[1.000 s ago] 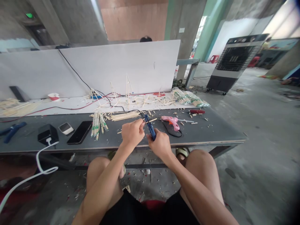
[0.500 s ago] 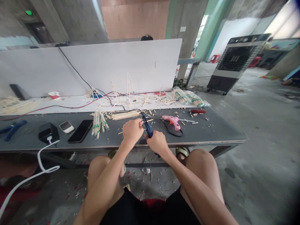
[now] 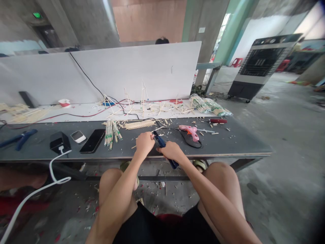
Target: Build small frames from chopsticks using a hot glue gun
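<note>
Holds dark blue pliers [image 3: 159, 139] in the right grip [image 3: 172, 150], closed firmly round the handles, above the near edge of the grey desk [image 3: 236, 139], at the middle of the scene. Look slim, dull and nearly all one blue, with a narrow head. Run aslant along the long axis, head toward far left, handle ends toward near right and out past the desk's near edge. Pinches a thin stick [image 3: 158, 129] in the left grip [image 3: 145, 144], fingers closed just beside the pliers' head. Looks straight, pale and wooden, with the long axis mostly crosswise, visible end toward the right and slightly far. Cannot tell the gap of the jaws: too small and blurred. Has a pink glue gun [image 3: 190, 133] near on the right, loose pale sticks [image 3: 140, 124] on the far side, wrapped bundles [image 3: 109, 134] to the left, and a black phone [image 3: 92, 141] farther left.
</note>
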A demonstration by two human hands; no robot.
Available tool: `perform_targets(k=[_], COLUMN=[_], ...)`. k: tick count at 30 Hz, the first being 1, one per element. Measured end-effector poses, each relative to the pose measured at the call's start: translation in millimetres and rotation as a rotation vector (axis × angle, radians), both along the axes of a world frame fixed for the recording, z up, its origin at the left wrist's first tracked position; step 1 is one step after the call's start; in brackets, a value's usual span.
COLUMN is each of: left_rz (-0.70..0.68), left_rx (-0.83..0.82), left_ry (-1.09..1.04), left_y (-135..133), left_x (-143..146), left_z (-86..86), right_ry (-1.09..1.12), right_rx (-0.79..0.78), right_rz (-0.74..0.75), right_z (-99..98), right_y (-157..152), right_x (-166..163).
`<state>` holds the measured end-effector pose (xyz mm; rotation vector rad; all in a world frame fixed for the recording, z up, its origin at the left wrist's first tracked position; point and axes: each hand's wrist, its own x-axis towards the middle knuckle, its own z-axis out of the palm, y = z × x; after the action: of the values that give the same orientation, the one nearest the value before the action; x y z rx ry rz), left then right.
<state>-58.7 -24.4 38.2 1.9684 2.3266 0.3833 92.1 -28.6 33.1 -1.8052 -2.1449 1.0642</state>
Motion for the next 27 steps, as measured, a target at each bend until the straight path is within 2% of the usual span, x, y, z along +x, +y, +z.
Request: perform_targets(k=[4, 8, 11, 14, 17, 19, 22, 27], left_rz=[-0.023, 0.014, 0.018, -0.039, -0.090, -0.093, -0.088, -0.092], left_rx=[-0.004, 0.105, 0.172, 0.209, 0.262, 0.259, 0.247, 0.260], left_ry=[-0.022, -0.017, -0.006, 0.019, 0.051, 0.046, 0.028, 0.030], left_y=[2.6, 0.8, -3.3, -7.1, -7.3, -5.6, -2.7, -1.5], left_x=[-11.0, -19.5, -19.9, -17.5, -16.3, -16.8, -18.2, -19.2], left_z=[-4.4, -16.1, -29.5, -40.5, -45.9, -47.2, -48.8, -52.4], right_ry=[0.194, 0.446, 0.566, 0.641, 0.709, 0.679, 0.449, -0.061], right_rx=[-0.172, -0.394, -0.379, -0.306, -0.297, -0.258, -0.094, 0.208], right_rz=[0.017, -0.031, -0.087, -0.183, -0.265, -0.296, -0.304, -0.203], right_z=[3.7, 7.8, 9.0, 5.5, 0.3, -1.4, 1.7, 14.4], right_y=[0.6, 4.3, -0.6, -14.0, -26.3, -28.0, -15.8, 33.2], right_x=[10.7, 30.9, 55.9, 86.6, 113.2, 122.8, 118.1, 59.4])
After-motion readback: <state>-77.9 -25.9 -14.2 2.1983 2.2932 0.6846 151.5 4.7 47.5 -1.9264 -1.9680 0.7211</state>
